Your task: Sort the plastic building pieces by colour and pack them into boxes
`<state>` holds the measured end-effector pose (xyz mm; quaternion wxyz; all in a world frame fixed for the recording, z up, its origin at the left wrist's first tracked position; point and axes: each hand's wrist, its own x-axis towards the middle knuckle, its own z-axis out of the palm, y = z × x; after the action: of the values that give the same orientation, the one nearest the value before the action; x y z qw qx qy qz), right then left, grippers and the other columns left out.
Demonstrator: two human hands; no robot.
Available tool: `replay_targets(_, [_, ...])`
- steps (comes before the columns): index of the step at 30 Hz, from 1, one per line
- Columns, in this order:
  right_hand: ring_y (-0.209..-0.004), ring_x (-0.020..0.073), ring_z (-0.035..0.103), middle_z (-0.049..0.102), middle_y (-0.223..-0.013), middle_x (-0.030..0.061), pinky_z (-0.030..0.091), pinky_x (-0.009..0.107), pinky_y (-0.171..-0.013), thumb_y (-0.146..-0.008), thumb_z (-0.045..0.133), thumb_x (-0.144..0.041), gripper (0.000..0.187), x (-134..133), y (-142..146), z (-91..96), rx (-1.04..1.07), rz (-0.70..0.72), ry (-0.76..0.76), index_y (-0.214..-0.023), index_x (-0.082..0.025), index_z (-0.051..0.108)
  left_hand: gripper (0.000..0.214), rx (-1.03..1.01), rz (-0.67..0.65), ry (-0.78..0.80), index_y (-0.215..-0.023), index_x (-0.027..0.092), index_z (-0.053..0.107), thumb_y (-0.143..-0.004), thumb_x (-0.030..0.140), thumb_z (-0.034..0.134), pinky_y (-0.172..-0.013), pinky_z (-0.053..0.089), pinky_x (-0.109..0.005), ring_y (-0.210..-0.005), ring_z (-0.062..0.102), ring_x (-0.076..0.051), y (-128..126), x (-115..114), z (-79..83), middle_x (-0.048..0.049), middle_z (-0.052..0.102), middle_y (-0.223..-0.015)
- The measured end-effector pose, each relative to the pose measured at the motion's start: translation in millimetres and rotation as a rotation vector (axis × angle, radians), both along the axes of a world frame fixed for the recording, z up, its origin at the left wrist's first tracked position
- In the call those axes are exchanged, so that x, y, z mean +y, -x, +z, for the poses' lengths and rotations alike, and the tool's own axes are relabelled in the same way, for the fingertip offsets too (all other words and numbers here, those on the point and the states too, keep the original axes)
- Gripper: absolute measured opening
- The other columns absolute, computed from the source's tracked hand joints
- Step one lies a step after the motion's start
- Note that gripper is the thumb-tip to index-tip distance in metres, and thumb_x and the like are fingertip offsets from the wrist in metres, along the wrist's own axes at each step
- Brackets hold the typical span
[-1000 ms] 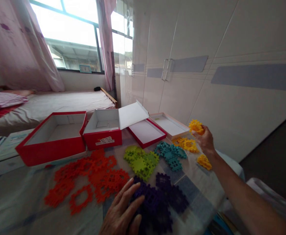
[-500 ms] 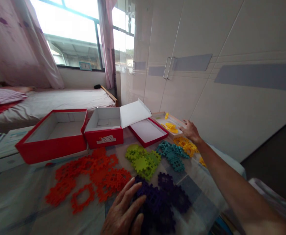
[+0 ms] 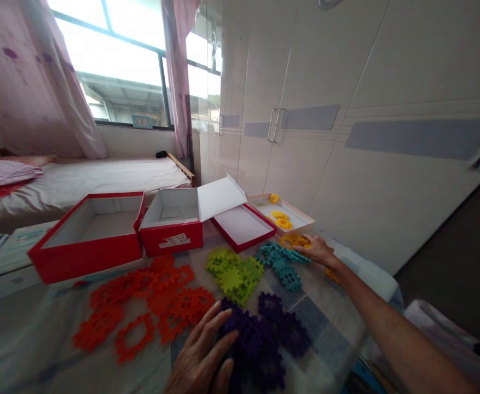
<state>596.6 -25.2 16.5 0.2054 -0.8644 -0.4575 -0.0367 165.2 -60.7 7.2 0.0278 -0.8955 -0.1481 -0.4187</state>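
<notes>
My left hand (image 3: 201,358) lies flat, fingers spread, on the near edge of a heap of purple plastic pieces (image 3: 264,339). My right hand (image 3: 317,250) reaches far right and rests palm down over the yellow pieces (image 3: 295,239) on the table, fingers curled onto them. More yellow pieces (image 3: 281,219) lie in the shallow white tray (image 3: 301,219) just behind. Teal pieces (image 3: 283,261), green pieces (image 3: 233,273) and orange pieces (image 3: 149,303) lie in separate heaps between my hands.
Two open red boxes (image 3: 87,246) (image 3: 172,232) and a red lid (image 3: 243,227) stand behind the heaps. A bed (image 3: 79,175) and window are at the back left, white wardrobe doors (image 3: 346,137) on the right. The table's right edge drops off beside my right arm.
My right hand, which held yellow pieces in the air a second ago, went to the white tray, left them there, and has come back down onto the yellow heap. My left hand stayed put.
</notes>
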Motion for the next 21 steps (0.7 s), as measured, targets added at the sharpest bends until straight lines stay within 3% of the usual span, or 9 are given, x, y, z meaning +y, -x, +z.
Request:
replay_targets(8, [-0.093,0.0221,0.061,0.064,-0.107,0.0097,0.047,0.031,-0.08,-0.066,0.06,-0.049,0.054,-3.4,9.9,4.4,0.017,0.028,-0.116,-0.109,-0.017,0.054,0.023,0.0,-0.013,0.01,-0.104,0.017,0.062,-0.085,0.018,0.049,-0.094,0.05,-0.03,-0.128,0.043,-0.023,0.1,-1.2,0.2,-0.0114,0.06,-0.121])
replay_targets(16, [-0.084,0.023,0.062,0.065,-0.099,0.0101,0.048,0.032,-0.074,-0.062,0.062,-0.048,0.057,-16.3,4.6,20.9,0.124,-0.143,-0.333,-0.109,-0.018,0.051,0.022,-0.017,-0.011,0.014,-0.103,0.018,0.063,-0.086,0.021,0.049,-0.095,0.049,-0.028,-0.127,0.045,-0.021,-0.2,3.6,-4.4,-0.0097,0.061,-0.12])
replay_targets(21, [-0.086,0.0219,0.062,0.063,-0.105,0.0122,0.049,0.032,-0.076,-0.063,0.064,-0.053,0.064,10.1,-13.6,43.2,0.245,-0.159,-0.473,-0.112,-0.014,0.05,0.023,0.002,-0.031,0.043,-0.108,0.023,0.062,-0.087,0.028,0.051,-0.094,0.049,-0.027,-0.125,0.047,-0.021,3.7,8.9,-11.6,-0.0065,0.062,-0.121])
